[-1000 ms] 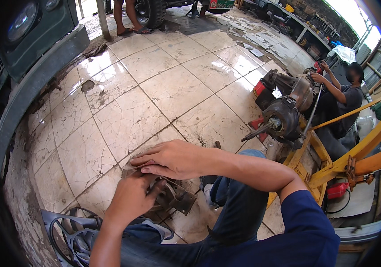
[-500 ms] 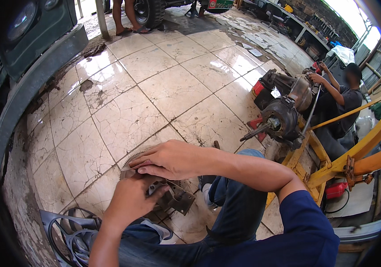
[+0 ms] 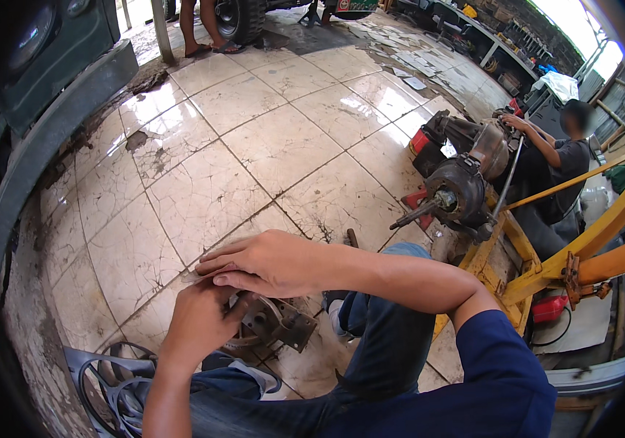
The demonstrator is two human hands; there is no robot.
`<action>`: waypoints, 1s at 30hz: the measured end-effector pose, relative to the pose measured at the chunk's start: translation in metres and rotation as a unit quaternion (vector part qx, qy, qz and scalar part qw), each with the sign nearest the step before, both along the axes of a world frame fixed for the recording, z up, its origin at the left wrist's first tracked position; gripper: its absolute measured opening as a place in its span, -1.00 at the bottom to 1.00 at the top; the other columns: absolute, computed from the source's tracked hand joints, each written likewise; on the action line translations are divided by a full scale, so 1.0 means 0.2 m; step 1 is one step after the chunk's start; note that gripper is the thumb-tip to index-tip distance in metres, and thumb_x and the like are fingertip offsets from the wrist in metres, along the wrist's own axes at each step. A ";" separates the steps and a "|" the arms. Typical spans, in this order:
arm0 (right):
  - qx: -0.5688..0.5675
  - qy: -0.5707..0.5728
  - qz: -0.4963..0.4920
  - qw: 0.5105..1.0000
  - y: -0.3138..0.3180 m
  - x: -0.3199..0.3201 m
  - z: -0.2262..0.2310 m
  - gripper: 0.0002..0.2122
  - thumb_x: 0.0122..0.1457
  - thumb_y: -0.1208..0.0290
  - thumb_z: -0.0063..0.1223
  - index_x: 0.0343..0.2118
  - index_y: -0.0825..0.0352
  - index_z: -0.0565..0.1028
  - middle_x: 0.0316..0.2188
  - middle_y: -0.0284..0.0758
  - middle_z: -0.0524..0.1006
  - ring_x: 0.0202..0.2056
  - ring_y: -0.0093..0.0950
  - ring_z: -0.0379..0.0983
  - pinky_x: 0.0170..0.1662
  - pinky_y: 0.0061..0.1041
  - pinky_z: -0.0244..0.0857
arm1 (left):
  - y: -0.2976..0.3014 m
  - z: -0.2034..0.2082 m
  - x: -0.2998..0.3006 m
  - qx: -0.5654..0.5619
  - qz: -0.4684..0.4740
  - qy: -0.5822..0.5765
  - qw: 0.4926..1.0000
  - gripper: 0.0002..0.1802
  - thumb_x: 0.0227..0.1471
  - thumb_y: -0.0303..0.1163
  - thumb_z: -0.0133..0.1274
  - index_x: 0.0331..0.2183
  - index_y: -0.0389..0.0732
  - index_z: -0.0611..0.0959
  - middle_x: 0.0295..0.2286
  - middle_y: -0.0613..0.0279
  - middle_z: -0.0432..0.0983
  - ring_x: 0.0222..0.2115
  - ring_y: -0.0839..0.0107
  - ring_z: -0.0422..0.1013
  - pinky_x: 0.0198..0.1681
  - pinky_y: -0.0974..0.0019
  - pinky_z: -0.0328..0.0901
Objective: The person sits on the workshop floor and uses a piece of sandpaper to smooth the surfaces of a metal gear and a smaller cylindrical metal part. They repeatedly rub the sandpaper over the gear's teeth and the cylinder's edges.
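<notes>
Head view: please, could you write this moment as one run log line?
left hand: at metal part; right hand: close beside left, grip unclear; co-worker: at large metal assembly

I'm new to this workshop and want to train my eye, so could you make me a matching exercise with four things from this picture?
Things:
1. Right hand
2. Metal part
3. Vehicle bumper
4. Frame

Places, colours and states:
A. Grey, curving down the left side of the picture
B. Yellow, standing at the right
C. Up against the left hand, above the person's bent knee
D. Dark, low in the middle, partly covered by the hands

Right pairs: 1-C, 2-D, 3-A, 4-B
</notes>
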State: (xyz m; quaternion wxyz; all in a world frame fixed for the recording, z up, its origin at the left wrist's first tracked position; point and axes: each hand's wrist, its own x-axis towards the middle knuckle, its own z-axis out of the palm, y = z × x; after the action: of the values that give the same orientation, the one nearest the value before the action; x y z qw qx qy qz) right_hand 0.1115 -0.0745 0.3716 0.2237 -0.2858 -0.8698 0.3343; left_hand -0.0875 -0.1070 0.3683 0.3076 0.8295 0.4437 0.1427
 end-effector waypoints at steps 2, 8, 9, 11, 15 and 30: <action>-0.002 0.009 -0.004 1.000 0.01 -0.01 0.01 -0.63 0.38 0.25 -0.10 0.08 0.40 0.50 0.04 -0.13 0.55 0.04 -0.19 0.49 0.06 -0.30 0.41 | 0.01 -0.03 -0.02 -0.002 0.033 -0.022 0.999 -0.79 -0.04 -0.34 0.26 -0.36 -0.27 0.69 -0.55 0.00 0.57 -0.47 -0.02 0.52 -0.34 0.04 0.41; -0.002 -0.008 0.006 1.000 0.01 -0.02 -0.02 -0.63 0.37 0.25 -0.09 0.08 0.39 0.50 0.05 -0.14 0.54 0.06 -0.20 0.49 0.08 -0.30 0.40 | -0.01 -0.04 0.01 0.041 -0.006 -0.014 0.999 -0.80 -0.07 -0.38 0.28 -0.38 -0.28 0.69 -0.44 -0.03 0.60 -0.42 -0.02 0.53 -0.34 0.04 0.41; 0.021 0.017 -0.004 1.000 0.00 -0.02 -0.02 -0.64 0.37 0.25 -0.09 0.08 0.39 0.50 0.05 -0.14 0.54 0.05 -0.20 0.49 0.08 -0.30 0.40 | 0.00 -0.05 0.01 0.040 0.008 -0.015 0.999 -0.79 -0.07 -0.37 0.28 -0.38 -0.28 0.69 -0.43 -0.03 0.61 -0.41 -0.02 0.53 -0.34 0.04 0.41; 0.024 0.035 -0.013 0.999 0.00 -0.02 -0.01 -0.64 0.37 0.25 -0.09 0.08 0.38 0.50 0.05 -0.14 0.54 0.04 -0.20 0.50 0.07 -0.30 0.41 | 0.02 -0.05 -0.01 0.038 0.038 -0.013 0.998 -0.78 -0.05 -0.34 0.28 -0.37 -0.29 0.69 -0.39 -0.03 0.61 -0.40 -0.04 0.54 -0.32 0.03 0.42; -0.046 -0.003 0.002 0.999 0.01 -0.01 0.03 -0.64 0.37 0.25 -0.08 0.08 0.36 0.50 0.05 -0.16 0.55 0.04 -0.20 0.50 0.06 -0.30 0.41 | -0.02 -0.02 0.02 0.112 -0.034 -0.036 0.992 -0.78 -0.09 -0.36 0.29 -0.38 -0.29 0.69 -0.41 -0.03 0.61 -0.39 -0.02 0.54 -0.33 0.04 0.42; -0.014 0.039 0.004 0.999 0.00 0.01 0.03 -0.64 0.38 0.24 -0.09 0.08 0.38 0.50 0.03 -0.14 0.55 0.01 -0.18 0.52 0.05 -0.30 0.42 | 0.01 0.01 -0.02 0.096 -0.020 -0.041 0.994 -0.82 -0.08 -0.39 0.31 -0.35 -0.22 0.74 -0.40 0.06 0.64 -0.37 0.04 0.56 -0.29 0.12 0.44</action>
State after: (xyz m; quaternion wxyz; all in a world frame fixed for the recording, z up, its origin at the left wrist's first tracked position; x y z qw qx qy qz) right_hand 0.1135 -0.0740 0.3775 0.2521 -0.2719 -0.8569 0.3581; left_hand -0.0916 -0.1052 0.3695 0.2473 0.8573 0.3985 0.2124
